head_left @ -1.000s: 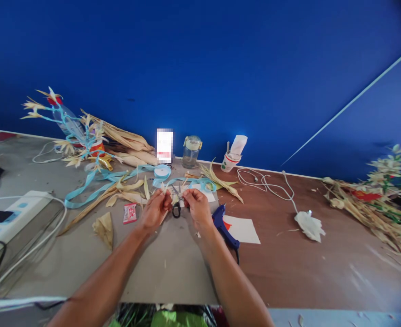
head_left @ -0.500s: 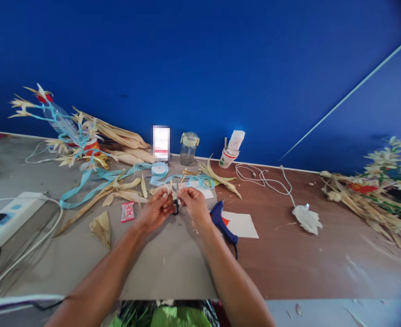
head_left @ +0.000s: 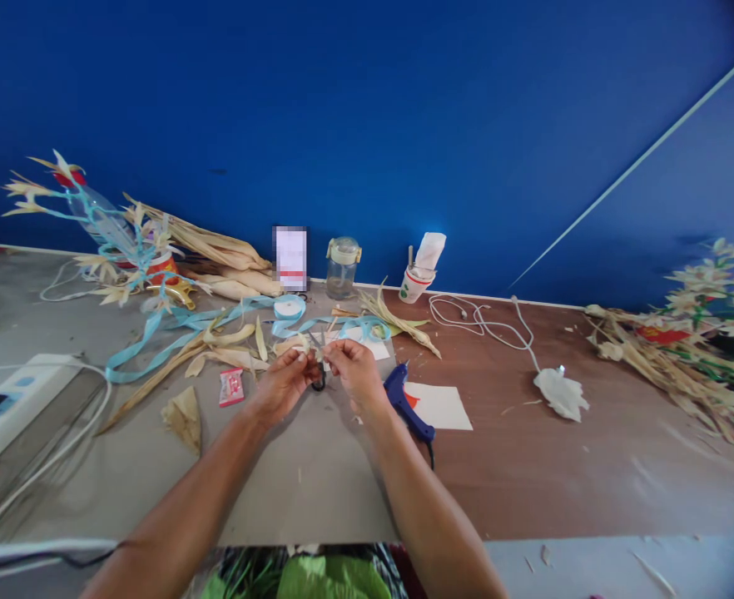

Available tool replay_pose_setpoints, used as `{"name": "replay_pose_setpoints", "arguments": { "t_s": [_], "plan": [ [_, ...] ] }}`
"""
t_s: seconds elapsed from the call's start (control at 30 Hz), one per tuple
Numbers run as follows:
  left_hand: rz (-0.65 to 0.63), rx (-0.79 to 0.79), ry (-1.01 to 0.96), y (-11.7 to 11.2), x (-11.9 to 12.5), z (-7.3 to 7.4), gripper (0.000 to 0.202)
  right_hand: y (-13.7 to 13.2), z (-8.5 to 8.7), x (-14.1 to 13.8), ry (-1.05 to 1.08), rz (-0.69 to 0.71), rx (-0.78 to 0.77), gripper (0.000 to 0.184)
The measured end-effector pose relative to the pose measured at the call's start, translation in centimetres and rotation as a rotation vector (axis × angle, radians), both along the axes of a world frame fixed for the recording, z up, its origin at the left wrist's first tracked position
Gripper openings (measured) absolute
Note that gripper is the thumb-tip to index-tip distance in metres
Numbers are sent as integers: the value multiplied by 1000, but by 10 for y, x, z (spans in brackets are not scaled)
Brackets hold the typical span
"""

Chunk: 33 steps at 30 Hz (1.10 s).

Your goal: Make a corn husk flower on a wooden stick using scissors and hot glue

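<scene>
My left hand is closed in a pinch, with a pale piece of corn husk showing at its fingertips. Close beside it, my right hand also has its fingers pressed together; whatever they hold is too small to make out. Scissors with a black handle lie on the table between and behind the hands, partly hidden. Around them are dried husk strips, a roll of light blue ribbon and a red candy-like packet. A blue glue gun rests right of my right forearm.
A white card lies by the glue gun. Along the blue wall stand a phone, a jar and a paper cup. Blue-stemmed husk flowers and a power strip are left; husk flowers are far right.
The view has shifted slightly, so things on the table appear a little higher and further left. Both hands keep nearly the same pinched pose, close together.
</scene>
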<state>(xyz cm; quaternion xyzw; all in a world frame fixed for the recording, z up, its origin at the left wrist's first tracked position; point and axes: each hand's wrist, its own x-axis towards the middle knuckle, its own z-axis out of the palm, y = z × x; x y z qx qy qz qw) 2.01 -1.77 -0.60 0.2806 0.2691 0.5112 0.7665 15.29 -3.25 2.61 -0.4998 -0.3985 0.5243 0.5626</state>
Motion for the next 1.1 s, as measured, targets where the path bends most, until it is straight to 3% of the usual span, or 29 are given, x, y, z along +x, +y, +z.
{"name": "replay_pose_setpoints", "arguments": {
  "t_s": [0.13, 0.43, 0.87, 1.1],
  "plan": [
    [39, 36, 56, 1, 0, -2, 19, -1, 3, 0, -29, -7, -9, 18],
    [-23, 21, 46, -4, 1, 10, 19, -1, 0, 2, -112, -14, 14, 16],
    [-52, 36, 27, -2, 3, 3, 22, 2, -8, 2, -193, -12, 46, 18],
    [-69, 52, 22, -1, 2, -3, 18, 0, 2, 4, -248, -30, 15, 17]
  ]
}}
